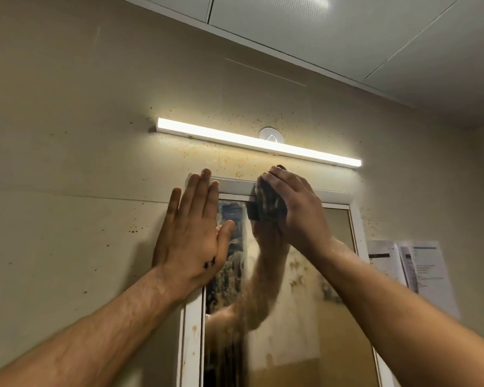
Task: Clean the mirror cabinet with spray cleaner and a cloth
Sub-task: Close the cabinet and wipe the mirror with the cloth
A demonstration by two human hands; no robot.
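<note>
— Where do we have our hands?

— Both are raised at the centre of the frame, against the top of the mirror cabinet (235, 186). Our left hand (192, 238) lies flat on its upper left corner, fingers straight and slightly spread. The fingertips reach past the white top rail onto the wall (67, 163), and the thumb points right over the glass. Two small dark stars are inked on the back of the hand near the wrist.

— And the other?

— Our right hand (294, 208) grips a wadded dark cloth (266, 202), fingers curled over it. The cloth touches the top rail and the upper edge of the mirror glass (299, 331), just right of our left hand. This part of the picture is blurred, so we cannot make out the cloth's folds.

— What state is the glass in?

— It is streaked and blotched with brownish grime in the lower middle of the frame, and our right forearm is reflected in it. The white frame on the lower left has brown drips.

— What is around the cabinet?

— A lit light bar (257, 142) runs aslant just above it, with a round white fitting (271, 134) behind the bar. Brown specks dot the wall near both. Printed papers (414, 269) are stuck to the wall at the right edge.
</note>
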